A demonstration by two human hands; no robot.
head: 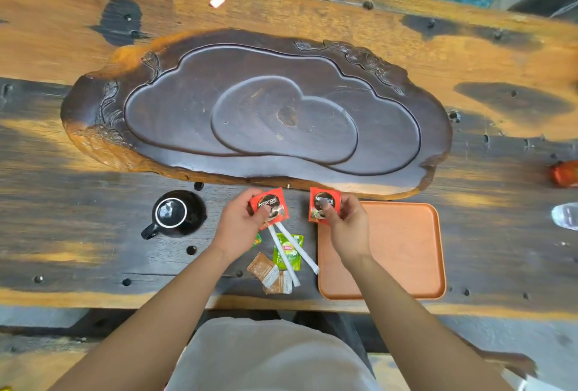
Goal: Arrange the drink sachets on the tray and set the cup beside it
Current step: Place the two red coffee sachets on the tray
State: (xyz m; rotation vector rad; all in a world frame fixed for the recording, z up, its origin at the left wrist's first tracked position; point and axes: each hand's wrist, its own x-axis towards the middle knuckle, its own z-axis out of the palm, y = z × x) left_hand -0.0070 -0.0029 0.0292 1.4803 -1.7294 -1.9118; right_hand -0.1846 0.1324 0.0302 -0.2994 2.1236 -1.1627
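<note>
My left hand (239, 221) pinches a red Nescafe sachet (271, 206) above the table. My right hand (345, 223) pinches a second red Nescafe sachet (323, 207) over the left edge of the orange tray (403, 250), which has nothing lying on it. Between my wrists lie a green Lipton sachet (286, 250), two white stick sachets (298, 250) crossing it, and brown sugar packets (266, 270). A black cup (175, 214) with a white rim stands on the table, left of my left hand.
A large dark carved wooden slab (175, 115) fills the table behind the tray. A small white piece (217, 1) lies far back. An orange-red object (564, 173) and a clear object (564, 215) sit at the right edge. The table's front edge runs just below the tray.
</note>
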